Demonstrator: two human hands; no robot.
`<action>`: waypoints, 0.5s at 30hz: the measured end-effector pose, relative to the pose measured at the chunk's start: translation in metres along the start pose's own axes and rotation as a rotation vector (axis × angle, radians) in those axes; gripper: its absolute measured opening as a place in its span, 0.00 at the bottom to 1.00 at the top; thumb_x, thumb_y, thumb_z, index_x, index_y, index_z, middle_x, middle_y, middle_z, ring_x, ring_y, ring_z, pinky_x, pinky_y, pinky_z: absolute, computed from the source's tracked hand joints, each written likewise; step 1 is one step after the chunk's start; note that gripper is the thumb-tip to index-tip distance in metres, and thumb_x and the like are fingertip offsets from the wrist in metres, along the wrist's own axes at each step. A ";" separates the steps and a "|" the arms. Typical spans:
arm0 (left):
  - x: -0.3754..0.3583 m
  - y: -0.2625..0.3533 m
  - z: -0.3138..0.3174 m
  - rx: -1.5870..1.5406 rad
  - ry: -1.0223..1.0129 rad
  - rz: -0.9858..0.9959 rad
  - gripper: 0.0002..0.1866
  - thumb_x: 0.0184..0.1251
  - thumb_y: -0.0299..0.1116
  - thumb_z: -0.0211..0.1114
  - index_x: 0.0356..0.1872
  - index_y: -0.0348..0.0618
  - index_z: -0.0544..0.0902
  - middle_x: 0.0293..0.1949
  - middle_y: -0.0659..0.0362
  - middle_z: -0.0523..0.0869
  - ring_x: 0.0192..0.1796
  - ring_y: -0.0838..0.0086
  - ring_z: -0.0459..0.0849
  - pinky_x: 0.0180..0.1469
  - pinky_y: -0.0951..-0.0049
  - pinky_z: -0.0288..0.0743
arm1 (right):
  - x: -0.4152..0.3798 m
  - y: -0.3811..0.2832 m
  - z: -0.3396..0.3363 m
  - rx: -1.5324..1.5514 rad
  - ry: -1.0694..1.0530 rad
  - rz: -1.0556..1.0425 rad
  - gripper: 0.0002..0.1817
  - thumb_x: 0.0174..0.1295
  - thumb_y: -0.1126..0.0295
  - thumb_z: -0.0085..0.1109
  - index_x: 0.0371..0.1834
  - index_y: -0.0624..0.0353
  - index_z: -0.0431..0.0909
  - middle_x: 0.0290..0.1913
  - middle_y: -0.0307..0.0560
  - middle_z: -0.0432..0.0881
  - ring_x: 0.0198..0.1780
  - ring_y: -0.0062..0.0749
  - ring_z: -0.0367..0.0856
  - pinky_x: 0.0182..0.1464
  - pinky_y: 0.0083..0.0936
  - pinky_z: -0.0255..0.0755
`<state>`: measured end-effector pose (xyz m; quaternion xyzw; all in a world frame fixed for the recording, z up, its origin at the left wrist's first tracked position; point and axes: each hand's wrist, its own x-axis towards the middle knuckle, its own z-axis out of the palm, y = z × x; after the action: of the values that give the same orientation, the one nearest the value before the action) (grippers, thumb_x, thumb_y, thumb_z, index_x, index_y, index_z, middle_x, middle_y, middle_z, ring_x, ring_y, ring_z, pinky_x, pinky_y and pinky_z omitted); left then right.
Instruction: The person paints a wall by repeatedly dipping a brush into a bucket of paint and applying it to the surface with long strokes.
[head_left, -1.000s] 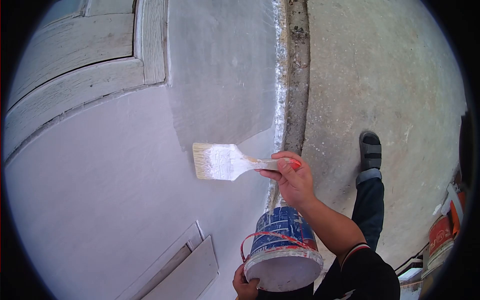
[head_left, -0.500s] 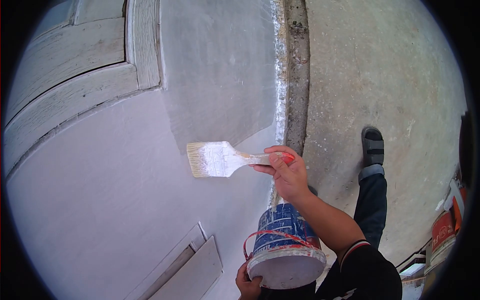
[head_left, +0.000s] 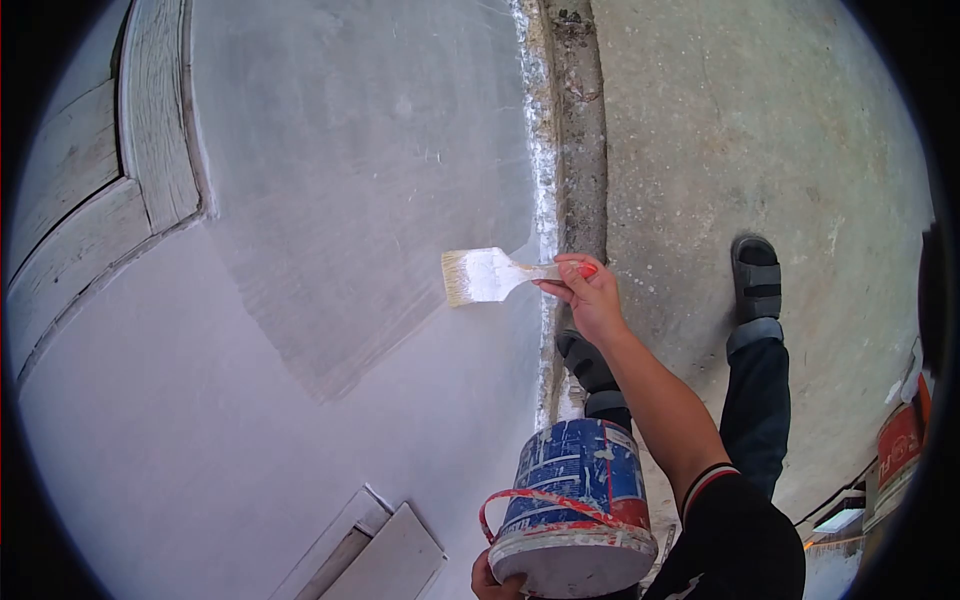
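My right hand (head_left: 590, 295) is closed around the handle of a wide paintbrush (head_left: 490, 275), held level with its pale bristles pointing left. White paint coats the brush's ferrule, and the bristles are against or just in front of the wall (head_left: 400, 440); contact is hard to judge. A darker grey patch (head_left: 350, 230) lies above a lighter painted area. Low in the view, my left hand (head_left: 495, 582) grips the rim of a blue paint bucket (head_left: 575, 475) with a red handle. The bucket's mouth faces me and shows a whitish inside.
A weathered wooden frame (head_left: 160, 120) borders the wall at upper left, and a panel (head_left: 390, 560) sits at lower left. A rough ledge (head_left: 580, 130) runs along the wall's foot beside the concrete floor (head_left: 700, 150). My sandalled feet stand there. A red bucket (head_left: 898, 445) is at right.
The brush has moved right, nearer the wall's bottom edge, in my right hand. The view has shifted, bringing my other foot into sight. My left hand still holds the bucket.
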<state>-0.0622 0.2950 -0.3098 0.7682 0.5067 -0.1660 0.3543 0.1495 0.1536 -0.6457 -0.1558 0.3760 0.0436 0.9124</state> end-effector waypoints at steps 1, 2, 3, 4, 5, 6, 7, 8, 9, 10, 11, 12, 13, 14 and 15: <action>0.000 -0.001 0.001 0.021 0.025 -0.018 0.37 0.35 0.29 0.66 0.55 0.33 0.68 0.45 0.52 0.78 0.48 0.65 0.77 0.52 0.66 0.70 | 0.010 0.005 -0.011 -0.007 0.020 -0.007 0.11 0.63 0.73 0.51 0.43 0.71 0.69 0.42 0.56 0.76 0.42 0.41 0.81 0.46 0.27 0.79; 0.000 -0.004 0.001 0.034 0.037 -0.024 0.37 0.35 0.28 0.66 0.55 0.34 0.69 0.45 0.52 0.78 0.48 0.65 0.77 0.52 0.66 0.70 | 0.020 0.010 -0.021 -0.015 0.067 -0.034 0.11 0.63 0.73 0.51 0.43 0.71 0.69 0.41 0.55 0.76 0.41 0.40 0.81 0.46 0.27 0.79; -0.001 -0.006 0.002 0.046 0.047 -0.030 0.36 0.35 0.28 0.66 0.55 0.34 0.69 0.45 0.53 0.78 0.48 0.65 0.77 0.52 0.66 0.71 | 0.029 0.017 -0.031 -0.035 0.103 -0.034 0.11 0.63 0.73 0.51 0.43 0.71 0.69 0.41 0.55 0.76 0.41 0.40 0.81 0.46 0.27 0.79; 0.000 -0.009 0.004 0.056 0.052 -0.035 0.36 0.35 0.27 0.66 0.55 0.35 0.69 0.45 0.53 0.79 0.47 0.65 0.77 0.52 0.65 0.71 | 0.038 0.022 -0.042 -0.056 0.139 -0.038 0.11 0.62 0.73 0.51 0.43 0.71 0.69 0.41 0.55 0.76 0.41 0.40 0.81 0.46 0.27 0.79; 0.002 -0.012 0.006 0.056 0.035 -0.013 0.36 0.34 0.26 0.66 0.55 0.35 0.69 0.45 0.53 0.79 0.47 0.65 0.77 0.52 0.66 0.71 | 0.048 0.026 -0.051 -0.077 0.175 -0.047 0.11 0.62 0.73 0.51 0.42 0.71 0.69 0.40 0.54 0.76 0.40 0.39 0.81 0.46 0.27 0.79; 0.003 -0.017 0.007 0.059 0.018 0.010 0.37 0.34 0.24 0.65 0.55 0.36 0.69 0.45 0.53 0.79 0.47 0.65 0.78 0.52 0.66 0.71 | 0.056 0.027 -0.059 -0.094 0.208 -0.080 0.10 0.62 0.73 0.51 0.42 0.70 0.70 0.40 0.53 0.77 0.40 0.38 0.80 0.46 0.26 0.79; 0.004 -0.019 0.006 0.067 0.002 0.032 0.37 0.33 0.23 0.64 0.56 0.36 0.69 0.45 0.54 0.79 0.47 0.65 0.78 0.52 0.66 0.71 | 0.063 0.030 -0.067 -0.108 0.245 -0.110 0.10 0.63 0.73 0.51 0.42 0.70 0.70 0.39 0.53 0.77 0.39 0.36 0.80 0.46 0.25 0.79; 0.004 -0.021 0.006 0.055 0.016 0.005 0.37 0.33 0.22 0.64 0.56 0.36 0.69 0.45 0.54 0.79 0.47 0.64 0.78 0.52 0.66 0.71 | 0.067 0.035 -0.073 -0.121 0.283 -0.139 0.10 0.63 0.73 0.51 0.42 0.69 0.70 0.39 0.52 0.77 0.39 0.35 0.80 0.46 0.24 0.79; 0.003 -0.023 0.006 0.038 0.033 -0.021 0.37 0.33 0.22 0.64 0.56 0.37 0.69 0.45 0.54 0.79 0.47 0.64 0.78 0.52 0.66 0.71 | 0.072 0.042 -0.077 -0.208 0.318 -0.189 0.09 0.62 0.73 0.52 0.41 0.68 0.71 0.38 0.51 0.77 0.38 0.33 0.80 0.44 0.23 0.78; 0.004 -0.025 0.007 0.018 0.047 -0.047 0.37 0.33 0.21 0.64 0.56 0.37 0.69 0.45 0.54 0.79 0.47 0.64 0.78 0.52 0.66 0.71 | 0.076 0.047 -0.081 -0.298 0.352 -0.241 0.09 0.62 0.73 0.53 0.40 0.68 0.72 0.37 0.50 0.78 0.36 0.31 0.80 0.42 0.21 0.77; 0.004 -0.025 0.007 -0.001 0.055 -0.055 0.38 0.33 0.22 0.65 0.56 0.37 0.69 0.45 0.54 0.79 0.47 0.64 0.78 0.52 0.66 0.71 | 0.078 0.051 -0.085 -0.391 0.387 -0.294 0.08 0.61 0.72 0.53 0.40 0.67 0.74 0.36 0.49 0.78 0.35 0.29 0.79 0.41 0.20 0.76; 0.003 -0.024 0.007 -0.022 0.061 -0.064 0.38 0.33 0.22 0.65 0.56 0.37 0.69 0.45 0.54 0.79 0.47 0.64 0.78 0.52 0.66 0.71 | 0.077 0.058 -0.086 -0.473 0.390 -0.291 0.08 0.61 0.72 0.54 0.39 0.66 0.74 0.36 0.48 0.78 0.34 0.27 0.79 0.39 0.19 0.74; 0.002 -0.024 0.008 -0.046 0.065 -0.072 0.38 0.33 0.23 0.66 0.56 0.37 0.69 0.45 0.54 0.79 0.47 0.64 0.78 0.52 0.66 0.71 | 0.074 0.064 -0.082 -0.557 0.393 -0.291 0.08 0.60 0.72 0.55 0.38 0.65 0.75 0.35 0.48 0.78 0.34 0.26 0.78 0.38 0.19 0.73; 0.001 -0.025 0.007 -0.030 0.073 -0.076 0.38 0.33 0.23 0.66 0.56 0.37 0.68 0.45 0.53 0.78 0.48 0.63 0.77 0.52 0.66 0.71 | 0.068 0.070 -0.077 -0.642 0.395 -0.289 0.07 0.59 0.72 0.56 0.38 0.63 0.76 0.34 0.47 0.78 0.33 0.24 0.77 0.36 0.19 0.71; 0.000 -0.026 0.004 -0.014 0.080 -0.079 0.38 0.33 0.23 0.66 0.56 0.37 0.68 0.46 0.53 0.78 0.48 0.63 0.77 0.52 0.66 0.71 | 0.057 0.068 -0.062 -0.736 0.396 -0.351 0.07 0.58 0.72 0.57 0.37 0.63 0.76 0.34 0.47 0.78 0.32 0.23 0.76 0.35 0.20 0.70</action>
<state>-0.0851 0.2983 -0.3227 0.7513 0.5515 -0.1452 0.3322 0.1354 0.1965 -0.7444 -0.5364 0.4709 -0.0116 0.7003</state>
